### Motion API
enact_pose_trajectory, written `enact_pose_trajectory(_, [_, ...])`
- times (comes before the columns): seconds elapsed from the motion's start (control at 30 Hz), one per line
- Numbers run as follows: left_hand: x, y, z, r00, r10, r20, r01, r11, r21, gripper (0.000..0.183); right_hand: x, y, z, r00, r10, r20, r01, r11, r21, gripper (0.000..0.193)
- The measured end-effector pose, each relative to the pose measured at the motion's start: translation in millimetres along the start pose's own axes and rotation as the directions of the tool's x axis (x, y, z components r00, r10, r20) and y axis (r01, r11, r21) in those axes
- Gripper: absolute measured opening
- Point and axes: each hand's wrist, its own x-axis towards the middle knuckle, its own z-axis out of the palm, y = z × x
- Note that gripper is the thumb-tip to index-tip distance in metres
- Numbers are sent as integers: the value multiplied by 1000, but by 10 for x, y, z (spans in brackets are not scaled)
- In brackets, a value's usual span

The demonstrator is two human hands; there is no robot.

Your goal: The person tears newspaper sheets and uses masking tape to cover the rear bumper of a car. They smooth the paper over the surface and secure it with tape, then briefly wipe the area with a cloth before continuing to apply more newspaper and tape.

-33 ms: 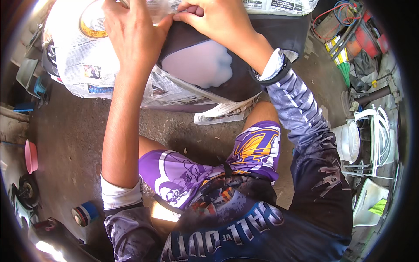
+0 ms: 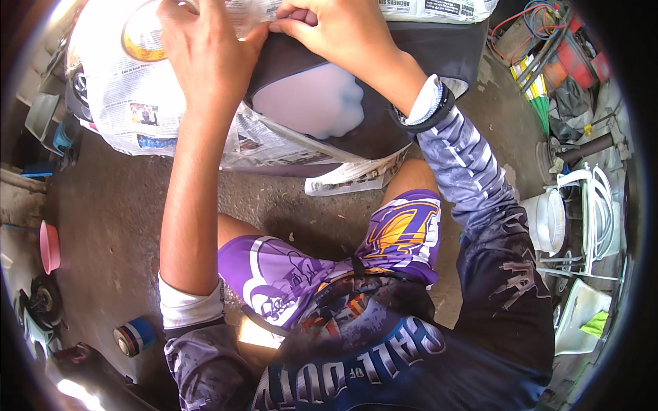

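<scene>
Bent-fingered, grasp unclear, left hand [image 2: 209, 65] and right hand [image 2: 343, 34] nearly meet above black-and-white newspaper sheeting [image 2: 113, 96]; a round pink plastic basin [image 2: 49, 246] sits well apart, contents hidden

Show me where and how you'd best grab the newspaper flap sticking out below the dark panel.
I'd lightly pinch the newspaper flap at its lower left corner, coming from the person's side. That corner juts out past the dark panel, showing against the floor, so it seems easy to reach. The sheet looks thin, so a gentle pinch probably suits it best.
</scene>
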Motion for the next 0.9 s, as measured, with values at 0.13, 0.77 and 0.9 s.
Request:
enact_pose_trajectory(0.13, [52, -20, 8, 994, -93, 49, 97, 993, -70, 59, 35, 42, 41, 998, -17, -67, 16, 1000, -12, 9])
enact_pose_trajectory(0.77, [-57, -116, -127, 996, -50, -69, 44, 995, -93, 60, -39, -30, 158, 983, -33, -181, 26, 999, -44, 12])
enact_pose_trajectory(0.9, [-150, -58, -20, 991, -113, -76, 95, 972, -214, 59, -110, -2, 160, 989, -46, -140, 31, 994, -110, 14])
